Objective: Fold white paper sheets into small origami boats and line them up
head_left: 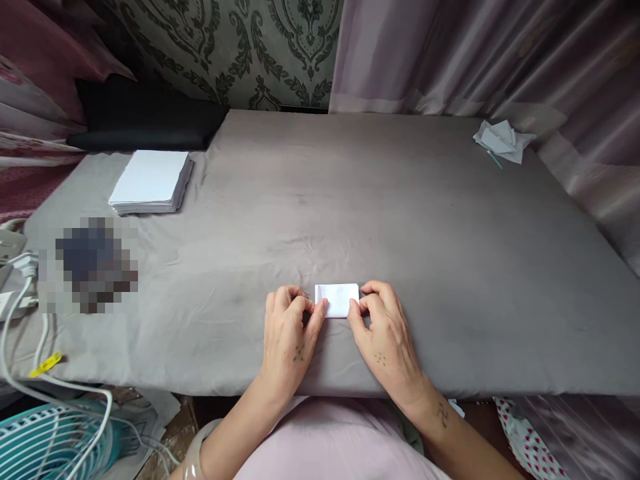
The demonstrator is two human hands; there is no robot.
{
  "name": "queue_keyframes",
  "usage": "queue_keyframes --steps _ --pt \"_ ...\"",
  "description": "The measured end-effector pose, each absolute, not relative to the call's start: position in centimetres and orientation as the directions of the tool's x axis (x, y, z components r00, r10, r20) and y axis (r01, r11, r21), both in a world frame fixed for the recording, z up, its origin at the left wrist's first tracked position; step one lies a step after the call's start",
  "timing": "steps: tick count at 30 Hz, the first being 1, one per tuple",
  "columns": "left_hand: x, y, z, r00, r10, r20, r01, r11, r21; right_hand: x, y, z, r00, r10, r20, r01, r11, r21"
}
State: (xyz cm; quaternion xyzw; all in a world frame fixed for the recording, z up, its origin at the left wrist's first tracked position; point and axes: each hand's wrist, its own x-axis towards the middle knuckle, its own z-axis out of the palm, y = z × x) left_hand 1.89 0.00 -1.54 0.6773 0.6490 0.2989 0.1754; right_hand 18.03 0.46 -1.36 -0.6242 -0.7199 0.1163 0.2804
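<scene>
Left grip [287, 328] and right grip [389, 333] pinch close together, both forearms [243, 427] angled inward.

This looks like a home, with curtains [430, 53] (and ornate wallpaper [245, 50]).

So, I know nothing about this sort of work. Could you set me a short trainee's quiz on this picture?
1. Which touches the small white paper: the left hand, the right hand, or both?
2. True or false: the stack of paper lies to the right of both hands.
3. What colour is the cloth under the small white paper?
A red
B grey
C green

Key:
1. Both; each has its fingers at one end.
2. False; it lies to their left, farther back.
3. B.
</scene>
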Motion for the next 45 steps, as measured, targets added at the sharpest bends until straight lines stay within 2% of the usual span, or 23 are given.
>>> queue_keyframes --steps 12,19,22,24,26,30,36,41,45 --pt "2.3 0.4 -1.6 -0.038 0.982 0.183 0.836 -0.068 0.544 17.9 0.8 -1.1 -0.072 0.971 0.228 0.846 0.18 -0.501" --pt "2.1 0.5 -1.4 0.053 0.971 0.233 0.889 -0.152 0.431 17.9 0.7 -1.3 -0.036 0.97 0.239 0.844 0.158 -0.512" --pt "1.8 1.0 -1.1 0.28 0.919 0.277 0.882 -0.361 0.305 17.6 0.6 -1.2 -0.043 0.96 0.276 0.87 0.171 -0.462" --pt "1.5 1.4 -0.7 0.519 0.82 0.24 0.796 -0.566 0.212 17.2 0.5 -1.0 -0.137 0.946 0.293 0.904 0.24 -0.354" --pt "1.0 1.4 -0.2 0.682 0.706 0.191 0.693 -0.707 0.142 16.7 0.1 -0.6 -0.253 0.927 0.277 0.908 0.327 -0.263" --pt "-0.4 0.1 0.4 0.767 0.614 0.187 0.625 -0.781 0.002 16.0 -1.5 0.1 -0.385 0.892 0.239 0.875 0.435 -0.214" --pt "-2.3 -1.5 0.0 0.754 0.643 0.135 0.634 -0.766 0.106 16.2 -3.6 -0.5 -0.471 0.864 0.175 0.846 0.499 -0.187" --pt "-3.2 -1.8 -0.1 0.668 0.721 0.183 0.697 -0.693 0.185 17.7 -3.7 -0.8 -0.473 0.861 0.188 0.855 0.5 -0.136" --pt "-2.6 -1.7 -0.4 0.483 0.829 0.283 0.735 -0.559 0.384 19.1 -3.0 -0.1 -0.442 0.861 0.252 0.859 0.487 -0.16"
